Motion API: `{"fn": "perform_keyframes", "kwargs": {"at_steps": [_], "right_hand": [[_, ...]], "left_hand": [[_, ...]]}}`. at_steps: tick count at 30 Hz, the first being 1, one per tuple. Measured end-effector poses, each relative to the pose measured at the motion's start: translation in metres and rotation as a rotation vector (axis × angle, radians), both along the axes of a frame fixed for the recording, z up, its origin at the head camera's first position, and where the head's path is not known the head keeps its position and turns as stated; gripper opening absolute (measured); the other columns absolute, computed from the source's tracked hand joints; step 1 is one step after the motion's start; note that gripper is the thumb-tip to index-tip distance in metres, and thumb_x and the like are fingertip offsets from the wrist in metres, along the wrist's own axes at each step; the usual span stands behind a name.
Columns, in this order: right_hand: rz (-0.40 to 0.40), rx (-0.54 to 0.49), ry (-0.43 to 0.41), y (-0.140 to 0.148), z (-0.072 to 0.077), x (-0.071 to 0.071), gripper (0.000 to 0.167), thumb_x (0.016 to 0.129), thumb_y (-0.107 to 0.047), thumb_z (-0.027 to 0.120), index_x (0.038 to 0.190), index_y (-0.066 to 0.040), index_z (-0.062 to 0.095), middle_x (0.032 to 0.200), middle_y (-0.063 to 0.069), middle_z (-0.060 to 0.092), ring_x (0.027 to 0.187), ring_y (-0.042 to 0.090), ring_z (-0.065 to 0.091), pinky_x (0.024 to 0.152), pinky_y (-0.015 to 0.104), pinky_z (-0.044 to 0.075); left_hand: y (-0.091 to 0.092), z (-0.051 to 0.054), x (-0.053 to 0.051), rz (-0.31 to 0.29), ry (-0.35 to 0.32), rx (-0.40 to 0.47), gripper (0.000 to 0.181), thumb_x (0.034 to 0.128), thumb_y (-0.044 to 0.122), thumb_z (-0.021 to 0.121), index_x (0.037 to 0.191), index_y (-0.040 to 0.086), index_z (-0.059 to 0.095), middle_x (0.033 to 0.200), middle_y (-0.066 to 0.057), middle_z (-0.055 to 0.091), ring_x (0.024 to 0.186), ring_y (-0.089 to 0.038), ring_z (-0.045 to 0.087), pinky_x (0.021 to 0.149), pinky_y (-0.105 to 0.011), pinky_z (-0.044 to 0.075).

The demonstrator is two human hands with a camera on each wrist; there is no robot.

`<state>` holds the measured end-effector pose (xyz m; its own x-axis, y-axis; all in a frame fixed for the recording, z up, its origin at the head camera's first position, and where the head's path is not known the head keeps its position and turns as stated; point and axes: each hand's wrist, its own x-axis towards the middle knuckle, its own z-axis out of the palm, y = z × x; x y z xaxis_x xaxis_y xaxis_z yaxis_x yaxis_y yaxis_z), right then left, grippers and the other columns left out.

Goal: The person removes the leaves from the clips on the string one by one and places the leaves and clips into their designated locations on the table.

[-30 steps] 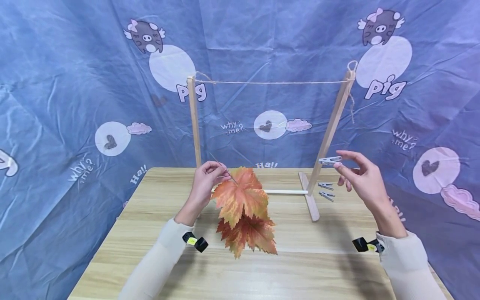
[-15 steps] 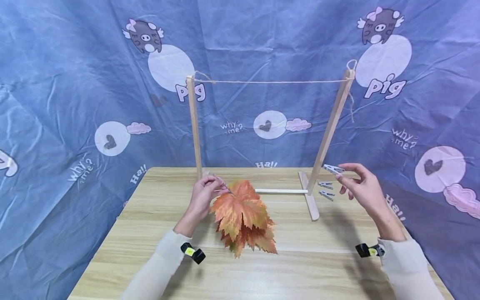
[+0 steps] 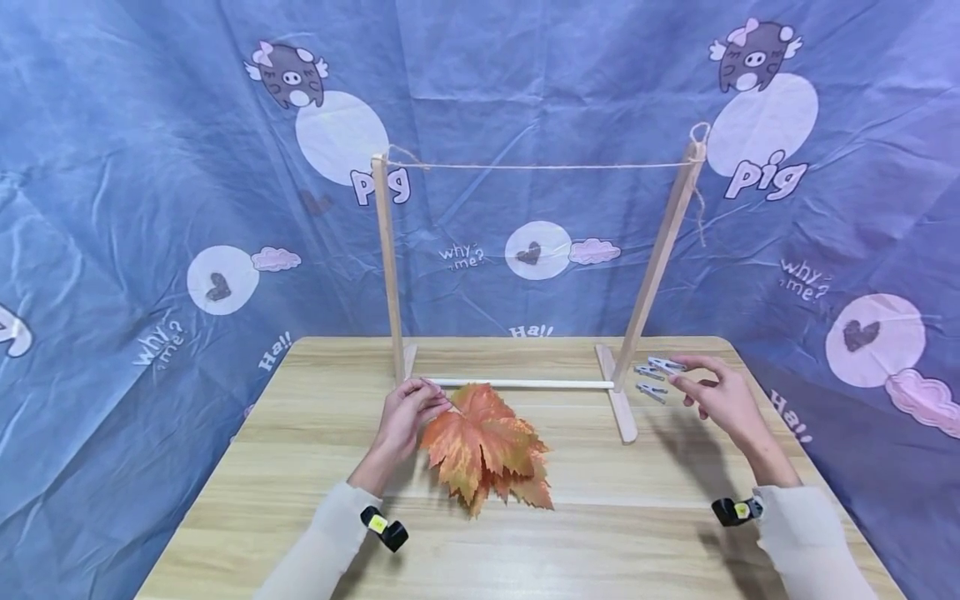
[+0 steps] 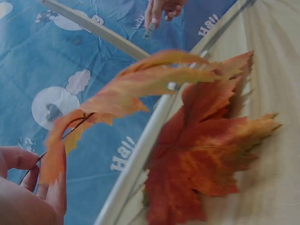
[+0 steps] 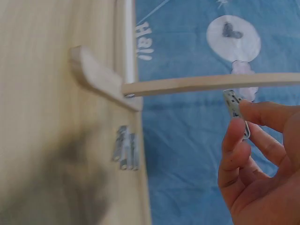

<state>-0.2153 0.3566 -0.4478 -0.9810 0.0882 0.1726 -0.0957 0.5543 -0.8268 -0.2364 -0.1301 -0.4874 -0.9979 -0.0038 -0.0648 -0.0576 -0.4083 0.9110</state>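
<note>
My left hand (image 3: 402,423) pinches the thin stem of an orange maple leaf (image 3: 476,437), just in front of the white rod. Below it lies a second, redder maple leaf (image 4: 201,157), partly covered in the head view. On the right, my right hand (image 3: 726,404) holds a grey clothespin (image 5: 233,104) between thumb and fingers, raised above the table. Several more clothespins (image 5: 125,147) lie on the table beside the stand's right foot, left of that hand. In the head view the held clothespin overlaps one of them.
A wooden stand has a left post (image 3: 388,267), a right post (image 3: 660,271) and a white rod (image 3: 540,384) low between them. Twine (image 3: 540,167) stretches across the top. Behind the wooden table (image 3: 600,542) hangs a blue printed cloth (image 3: 480,83).
My left hand has lowered the orange leaf toward the table, over the redder one. The right hand has come down with the clothespin, nearer the ones on the table.
</note>
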Motion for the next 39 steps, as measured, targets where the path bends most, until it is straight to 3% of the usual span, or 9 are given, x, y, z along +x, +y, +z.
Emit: {"fn": "perform_keyframes", "kwargs": {"at_steps": [8,14,20,23,29,36,39], "right_hand": [[0.003,0.080,-0.096,0.001,-0.027,-0.001,0.049,0.101,-0.019,0.073,0.145,-0.001,0.059,0.102,0.021,0.072,0.055,0.012,0.060,0.044,0.029,0.047],[0.008,0.064,-0.154,0.003,-0.046,0.000,0.048,0.101,-0.016,0.073,0.143,0.001,0.059,0.103,0.022,0.073,0.058,0.016,0.065,0.045,0.033,0.052],[0.021,0.011,-0.234,0.002,-0.055,0.000,0.047,0.101,-0.012,0.071,0.142,0.005,0.055,0.079,0.015,0.074,0.058,0.017,0.068,0.048,0.032,0.056],[0.028,0.022,-0.243,0.002,-0.059,0.000,0.046,0.101,-0.010,0.071,0.140,0.008,0.055,0.075,0.012,0.073,0.060,0.016,0.067,0.048,0.031,0.056],[0.018,0.070,-0.256,0.001,-0.066,-0.002,0.041,0.099,-0.010,0.071,0.135,0.005,0.058,0.073,0.007,0.071,0.060,0.014,0.065,0.048,0.029,0.055],[0.018,0.090,-0.259,0.000,-0.074,-0.002,0.040,0.099,-0.010,0.071,0.134,0.005,0.059,0.077,0.004,0.071,0.062,0.012,0.063,0.049,0.029,0.054],[0.014,0.088,-0.253,-0.002,-0.077,-0.003,0.041,0.098,-0.010,0.072,0.134,0.005,0.059,0.081,0.006,0.071,0.062,0.011,0.062,0.048,0.029,0.054]], "left_hand": [[-0.004,-0.025,0.006,0.031,-0.060,0.016,0.017,0.1009,-0.007,0.057,0.089,0.004,0.063,0.089,-0.010,0.073,0.081,-0.019,0.075,0.085,-0.032,0.068],[-0.006,-0.040,0.010,0.058,-0.116,0.000,0.014,0.0979,-0.008,0.061,0.089,0.002,0.064,0.088,-0.011,0.074,0.081,-0.020,0.076,0.086,-0.033,0.068],[-0.006,-0.049,0.012,0.055,-0.158,-0.059,0.011,0.0968,-0.010,0.059,0.092,-0.001,0.061,0.084,-0.010,0.075,0.077,-0.018,0.077,0.080,-0.030,0.068],[-0.007,-0.050,0.012,0.042,-0.173,-0.094,0.006,0.0975,-0.011,0.058,0.096,-0.007,0.062,0.082,-0.010,0.074,0.074,-0.017,0.077,0.078,-0.029,0.068],[-0.009,-0.047,0.013,0.029,-0.177,-0.277,0.018,0.0981,-0.003,0.065,0.108,-0.018,0.066,0.078,-0.011,0.076,0.067,-0.013,0.076,0.064,-0.022,0.065],[-0.012,-0.042,0.012,-0.018,-0.201,-0.552,0.019,0.0999,0.007,0.067,0.101,-0.011,0.073,0.069,-0.002,0.070,0.057,-0.006,0.063,0.048,-0.017,0.054],[-0.014,-0.041,0.011,-0.055,-0.212,-0.612,0.019,0.1004,0.009,0.067,0.098,-0.008,0.075,0.067,-0.001,0.068,0.054,-0.005,0.060,0.046,-0.018,0.053]]}}
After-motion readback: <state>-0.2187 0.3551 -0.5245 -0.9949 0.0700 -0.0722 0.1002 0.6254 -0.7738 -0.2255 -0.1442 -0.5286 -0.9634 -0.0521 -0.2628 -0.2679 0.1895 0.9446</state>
